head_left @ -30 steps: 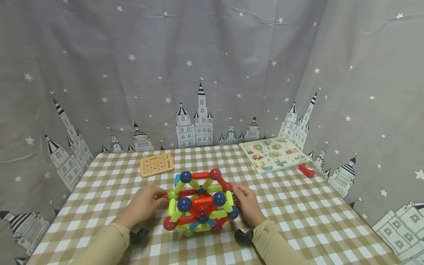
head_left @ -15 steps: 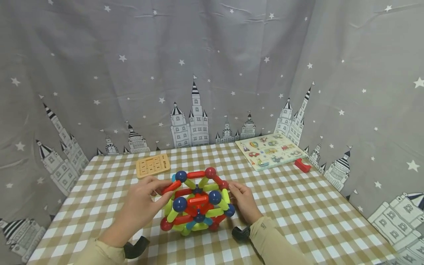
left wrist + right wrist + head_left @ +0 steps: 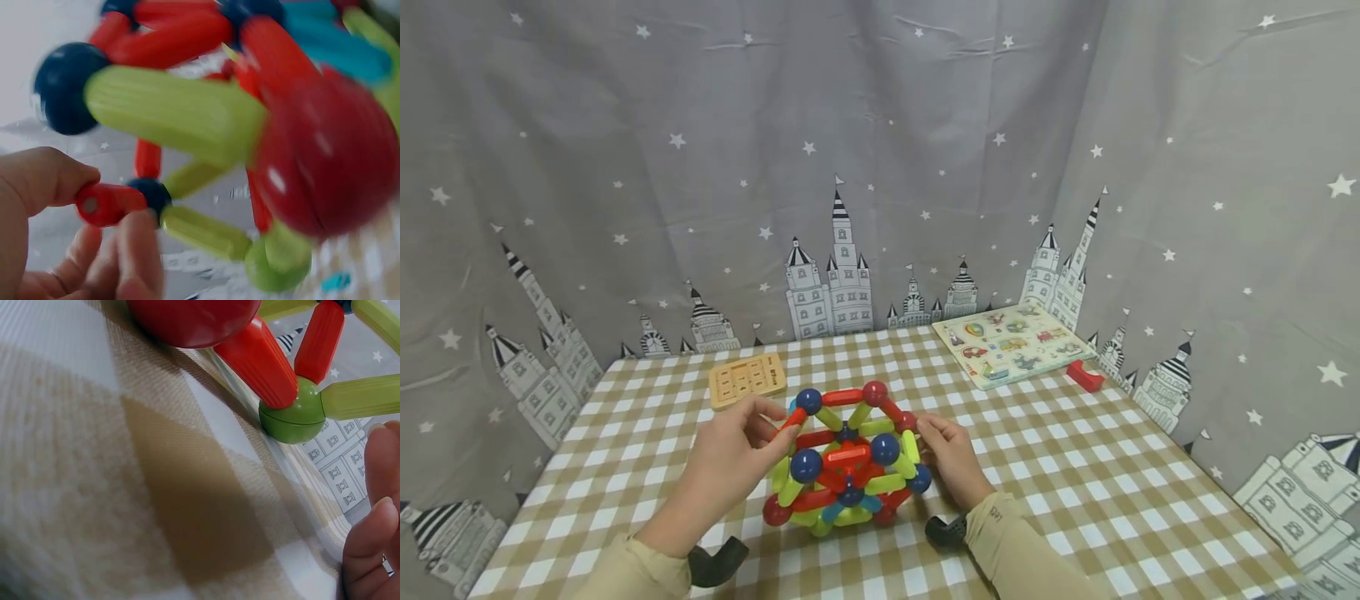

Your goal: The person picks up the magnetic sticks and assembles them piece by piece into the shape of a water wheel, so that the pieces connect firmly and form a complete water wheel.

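Observation:
A frame of coloured balls and rods (image 3: pixel 847 454), apparently a magnetic building toy, stands on the cloth between the hands. My left hand (image 3: pixel 726 458) pinches a red rod (image 3: pixel 103 204) between thumb and fingers at the frame's upper left. The rod's far end meets a dark blue ball (image 3: pixel 150 194) in the left wrist view. My right hand (image 3: pixel 953 458) holds the frame's right side, fingertips at a red ball (image 3: pixel 907 421). In the right wrist view, its curled fingers (image 3: pixel 372 534) show at the right edge, beside a green ball (image 3: pixel 292 412) low on the frame.
Behind the frame lies a wooden number puzzle (image 3: pixel 747 380). A picture puzzle board (image 3: pixel 1011 343) sits at the back right, a red block (image 3: pixel 1085 377) close by. The checked tablecloth (image 3: pixel 1075 500) reaches a grey curtain (image 3: pixel 880 125) printed with castles.
My left hand has risen from the frame's left side with the red rod, bringing it to the upper blue ball. The rod now tilts more steeply. My right hand keeps its place on the frame.

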Demonstrator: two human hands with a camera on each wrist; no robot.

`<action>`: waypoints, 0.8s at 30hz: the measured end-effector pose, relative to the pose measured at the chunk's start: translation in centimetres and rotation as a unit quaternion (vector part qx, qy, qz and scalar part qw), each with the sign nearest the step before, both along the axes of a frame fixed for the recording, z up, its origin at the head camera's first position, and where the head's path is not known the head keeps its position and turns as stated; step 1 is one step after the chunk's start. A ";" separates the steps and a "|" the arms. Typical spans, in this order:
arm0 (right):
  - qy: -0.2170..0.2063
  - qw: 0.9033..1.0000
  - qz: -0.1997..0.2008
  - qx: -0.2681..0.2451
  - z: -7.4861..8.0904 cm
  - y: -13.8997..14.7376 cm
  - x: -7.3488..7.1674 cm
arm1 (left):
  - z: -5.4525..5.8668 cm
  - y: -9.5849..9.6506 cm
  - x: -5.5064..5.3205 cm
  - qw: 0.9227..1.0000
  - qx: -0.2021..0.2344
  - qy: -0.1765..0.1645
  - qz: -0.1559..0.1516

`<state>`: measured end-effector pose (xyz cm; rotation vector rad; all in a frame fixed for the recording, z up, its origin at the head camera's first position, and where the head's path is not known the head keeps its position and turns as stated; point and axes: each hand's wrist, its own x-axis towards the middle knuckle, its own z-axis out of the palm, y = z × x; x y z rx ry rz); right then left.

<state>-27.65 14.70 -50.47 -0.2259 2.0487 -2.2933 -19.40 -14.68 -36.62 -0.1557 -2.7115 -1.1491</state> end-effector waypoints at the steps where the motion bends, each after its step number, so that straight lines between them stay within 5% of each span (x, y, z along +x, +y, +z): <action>1: 0.000 1.000 0.001 0.002 0.0 0.0 0.0 | 0.0 0.0 -0.1 1.000 0.020 -0.023 -0.003; 6: -0.006 1.000 -0.001 0.005 -0.1 0.1 0.0 | 0.3 0.0 -1.0 0.986 0.111 -0.121 -0.023; 12: -0.007 1.000 0.004 0.008 -0.2 0.1 -0.1 | 0.2 0.4 -1.3 0.980 0.123 -0.150 -0.037; 20: -0.003 1.000 0.000 0.006 0.1 -0.1 0.0 | -0.1 -0.2 -1.2 0.985 0.113 -0.121 -0.045; 24: 0.002 1.000 0.002 0.006 0.2 -0.2 0.0 | -1.4 -2.3 -3.7 0.992 0.107 -0.064 0.001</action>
